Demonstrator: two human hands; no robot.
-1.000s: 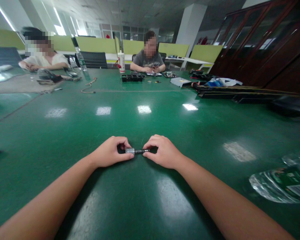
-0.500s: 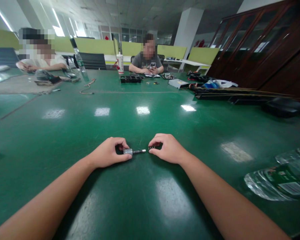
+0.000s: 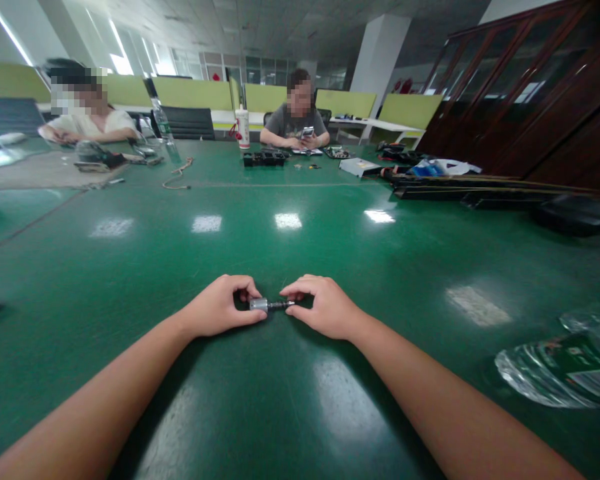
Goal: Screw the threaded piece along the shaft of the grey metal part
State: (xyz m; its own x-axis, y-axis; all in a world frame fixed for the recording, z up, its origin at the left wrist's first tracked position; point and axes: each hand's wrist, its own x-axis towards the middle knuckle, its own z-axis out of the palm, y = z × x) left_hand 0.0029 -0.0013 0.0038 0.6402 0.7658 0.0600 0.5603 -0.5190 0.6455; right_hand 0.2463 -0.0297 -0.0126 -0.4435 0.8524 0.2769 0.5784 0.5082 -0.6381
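My left hand (image 3: 225,307) grips a small silver cylinder with a long thin shaft, which looks like a small motor (image 3: 259,305), between thumb and fingers. Its shaft (image 3: 275,305) points right, just above or on the green table; I cannot tell which. A dark ridged piece (image 3: 281,305) sits around the shaft. Over the shaft's free end is my right hand (image 3: 325,307), with thumb and index finger apart on either side of it. The thumb is close to the tip; whether it touches is unclear.
On the green table (image 3: 240,233), a large water bottle (image 3: 555,373) lies at right. Black parts (image 3: 480,193) and a silver box (image 3: 360,167) are farther back. A black part (image 3: 265,159) and a white bottle (image 3: 243,128) stand near a seated person (image 3: 297,120). Another person (image 3: 90,123) sits at left.
My right hand has moved left to the shaft, and its thumb and index finger have parted. The dark ridged piece it held is now around the shaft. My left hand still grips the motor.
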